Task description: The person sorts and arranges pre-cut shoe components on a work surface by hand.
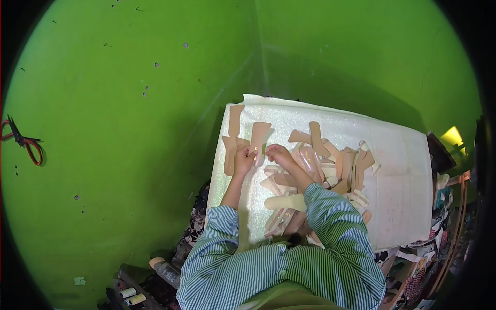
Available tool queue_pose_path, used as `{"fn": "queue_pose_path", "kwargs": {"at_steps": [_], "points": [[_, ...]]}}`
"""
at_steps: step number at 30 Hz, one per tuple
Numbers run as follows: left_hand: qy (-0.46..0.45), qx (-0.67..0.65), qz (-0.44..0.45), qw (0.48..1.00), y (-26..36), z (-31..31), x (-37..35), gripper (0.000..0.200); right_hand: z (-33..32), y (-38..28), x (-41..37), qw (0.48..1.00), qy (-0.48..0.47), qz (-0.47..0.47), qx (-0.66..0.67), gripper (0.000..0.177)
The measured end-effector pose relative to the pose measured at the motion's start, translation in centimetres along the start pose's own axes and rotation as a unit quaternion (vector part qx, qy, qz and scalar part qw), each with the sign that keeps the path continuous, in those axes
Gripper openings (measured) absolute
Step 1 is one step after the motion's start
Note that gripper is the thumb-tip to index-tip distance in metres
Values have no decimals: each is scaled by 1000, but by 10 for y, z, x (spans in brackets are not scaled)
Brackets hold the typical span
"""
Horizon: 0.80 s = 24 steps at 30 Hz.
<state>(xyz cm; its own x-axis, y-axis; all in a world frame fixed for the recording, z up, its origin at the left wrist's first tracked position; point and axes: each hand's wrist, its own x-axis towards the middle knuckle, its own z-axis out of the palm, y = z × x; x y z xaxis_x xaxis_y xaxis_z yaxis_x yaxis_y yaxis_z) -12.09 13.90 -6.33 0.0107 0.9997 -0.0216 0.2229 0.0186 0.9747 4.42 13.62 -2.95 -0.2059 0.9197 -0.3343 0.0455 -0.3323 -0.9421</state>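
Observation:
My left hand (244,162) grips the lower part of a tan, flat, flared piece (261,133), its thumb lying across the front. Small yellowish marks show on this piece near the thumb. Just to its right is my right hand (279,155), its fingertips drawn together; whether anything small is between them is hidden. Two similar tan pieces lie left of my left hand, an upper one (235,120) and a lower one (229,155). Beneath and beyond my right forearm spreads a loose pile of tan and cream pieces (316,138), some with clear plastic on them.
A white cloth covers the table (398,181). Green walls meet behind it. Scissors with red handles (23,140) hang on the left wall. Thread spools (137,298) sit in a dark box at the lower left, near a plastic bottle (168,273). Shelving with fabrics (439,227) stands at right.

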Motion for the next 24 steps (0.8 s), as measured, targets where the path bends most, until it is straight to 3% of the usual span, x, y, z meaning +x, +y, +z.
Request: {"fn": "queue_pose_path", "kwargs": {"at_steps": [1, 6, 9, 11, 12, 14, 18, 21, 24], "points": [[-6, -15, -3, 1000, 2, 2, 5, 13, 3, 20, 18, 998, -3, -60, 20, 17], [10, 10, -3, 1000, 4, 5, 24, 14, 13, 16, 63, 997, 26, -69, -28, 11], [54, 59, 19, 997, -1, -2, 40, 18, 23, 5, 85, 989, 52, -69, -121, 12], [160, 190, 92, 964, 7, -8, 47, 25, 30, 0, 103, 970, 117, -106, -186, 15], [160, 192, 90, 964, 10, -12, 49, 25, 34, -1, 112, 970, 116, -105, -185, 15], [164, 356, 68, 917, 23, -20, 49, 34, 40, -2, 128, 967, 171, -107, -157, 14], [148, 419, 58, 894, 16, -26, 56, 41, 55, 8, 154, 946, 232, -127, -186, 12], [121, 452, 107, 877, 12, -27, 61, 42, 63, 8, 155, 929, 292, -97, -204, 11], [84, 501, 113, 854, 9, -26, 65, 40, 65, 1, 151, 932, 289, -77, -203, 11]]}}
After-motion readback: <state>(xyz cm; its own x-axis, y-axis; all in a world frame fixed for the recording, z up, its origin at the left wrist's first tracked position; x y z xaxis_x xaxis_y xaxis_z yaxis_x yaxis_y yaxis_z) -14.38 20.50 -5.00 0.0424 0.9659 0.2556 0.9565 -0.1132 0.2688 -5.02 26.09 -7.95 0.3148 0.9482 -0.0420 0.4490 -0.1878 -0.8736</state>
